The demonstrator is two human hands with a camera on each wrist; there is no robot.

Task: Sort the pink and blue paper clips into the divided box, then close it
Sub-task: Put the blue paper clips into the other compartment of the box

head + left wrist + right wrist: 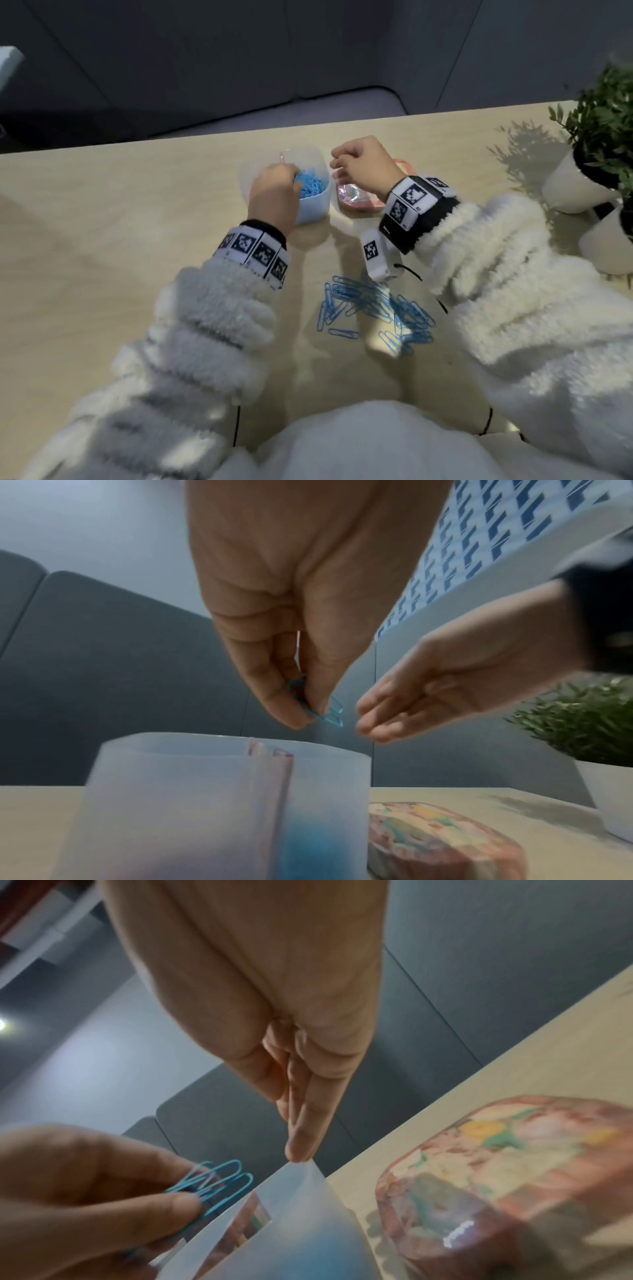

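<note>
With your left hand pinching a few blue wire paper clips and your right hand relaxed and empty, release them low over the blue side of the frosted plastic divided box.

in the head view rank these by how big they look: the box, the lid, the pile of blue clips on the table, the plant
1. Plant, though cut by the frame edge
2. Pile of blue clips
3. Box
4. Lid, partly hidden by the right hand, so unsure
</note>
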